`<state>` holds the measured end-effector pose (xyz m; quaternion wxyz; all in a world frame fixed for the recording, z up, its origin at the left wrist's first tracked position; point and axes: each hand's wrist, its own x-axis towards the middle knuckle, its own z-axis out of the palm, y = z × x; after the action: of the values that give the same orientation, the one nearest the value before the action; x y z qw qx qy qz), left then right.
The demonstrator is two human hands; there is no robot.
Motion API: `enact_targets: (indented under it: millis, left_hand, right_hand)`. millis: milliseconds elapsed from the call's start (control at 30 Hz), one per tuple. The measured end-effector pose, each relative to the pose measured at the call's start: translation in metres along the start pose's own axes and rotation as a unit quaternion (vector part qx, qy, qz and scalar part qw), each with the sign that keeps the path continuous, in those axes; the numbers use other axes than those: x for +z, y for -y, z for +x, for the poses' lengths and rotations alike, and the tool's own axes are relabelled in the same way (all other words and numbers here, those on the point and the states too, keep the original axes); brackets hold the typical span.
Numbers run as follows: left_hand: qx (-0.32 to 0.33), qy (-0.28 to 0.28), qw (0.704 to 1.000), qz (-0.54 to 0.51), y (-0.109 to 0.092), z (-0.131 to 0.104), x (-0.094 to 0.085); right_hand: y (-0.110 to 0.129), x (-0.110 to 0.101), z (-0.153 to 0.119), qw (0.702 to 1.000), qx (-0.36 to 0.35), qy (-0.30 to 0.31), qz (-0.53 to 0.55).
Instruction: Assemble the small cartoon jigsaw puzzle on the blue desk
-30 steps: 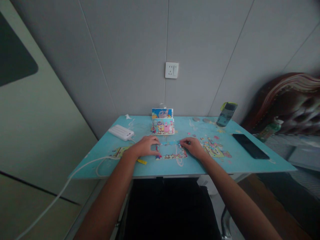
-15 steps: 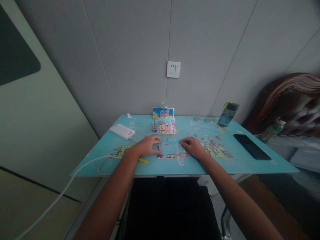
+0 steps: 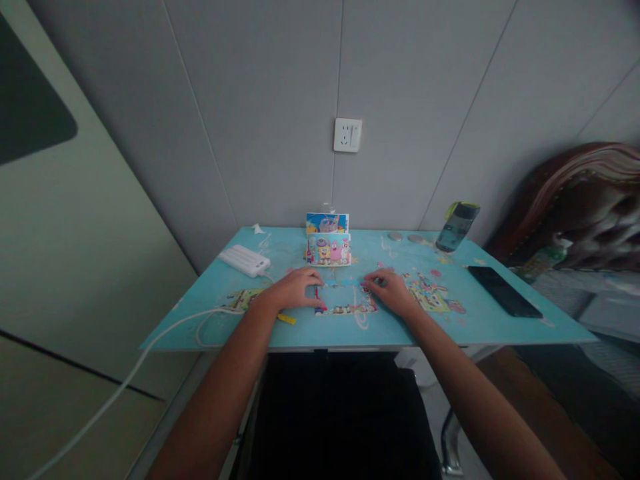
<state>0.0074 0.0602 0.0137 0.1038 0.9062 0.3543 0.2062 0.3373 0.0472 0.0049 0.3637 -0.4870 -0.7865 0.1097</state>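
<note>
"While both forearms reach over the light-blue table (image 3: 325, 337), where does the puzzle border (image 3: 345, 310) lie?"

"Flat on the tabletop, between the person's two hands. It forms a rectangle of small printed pieces, with bare blue surface inside it."

"And the left hand (image 3: 293, 290)?"

"At the border's nine o'clock. Its thumb and fingers stand apart, spanning the left side: the fingertips are by the corner near ten o'clock, the thumb tip by the red pieces near eight. That side of the border runs between them."

"What about the right hand (image 3: 390, 290)?"

"It is at three o'clock, its fingertips at the corner near two. Thumb and forefinger are drawn close together; whether a piece is pinched between them, one cannot tell."

"What is around them?"

"Taken from the border, a printed picture card (image 3: 329, 250) stands at twelve o'clock, apart from the fingertips. Loose puzzle pieces (image 3: 430, 300) spread at three, just beyond the right hand, with a black phone (image 3: 504, 291) farther out the same way. A bottle (image 3: 455, 230) is at two, a white power bank (image 3: 245, 260) towards ten, and a yellow strip (image 3: 287, 319) between eight and nine, near the left wrist."
</note>
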Motion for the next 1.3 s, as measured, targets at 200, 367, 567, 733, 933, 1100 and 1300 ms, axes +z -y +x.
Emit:
enact_targets:
  millis: [200,367,567,733,933,1100,1300]
  left_hand:
    - [-0.003,-0.001,1.0,0.005,0.0,0.0,0.0]
    - [-0.005,0.0,1.0,0.013,-0.002,-0.001,0.0]
    - [-0.01,0.007,1.0,0.014,-0.002,-0.001,0.0]
    - [-0.014,0.016,1.0,0.016,-0.002,-0.001,0.0]
    - [-0.012,0.021,0.999,0.025,0.001,-0.001,0.002]
    - [-0.008,0.018,0.999,0.026,0.001,-0.001,0.002]
    - [-0.004,0.015,1.0,0.025,0.0,-0.001,0.001]
  right_hand:
    - [-0.007,0.006,0.002,0.999,-0.019,0.035,-0.023]
    - [-0.008,0.008,0.002,0.997,-0.024,0.042,-0.056]
    - [-0.006,0.009,0.001,0.995,-0.028,0.04,-0.087]
    - [-0.005,0.008,0.0,0.992,-0.033,0.048,-0.109]
    - [0.0,0.005,-0.002,0.988,-0.032,0.055,-0.139]
    - [0.009,0.001,-0.004,0.985,-0.026,0.061,-0.161]
    - [0.015,0.0,-0.006,0.983,-0.021,0.055,-0.175]
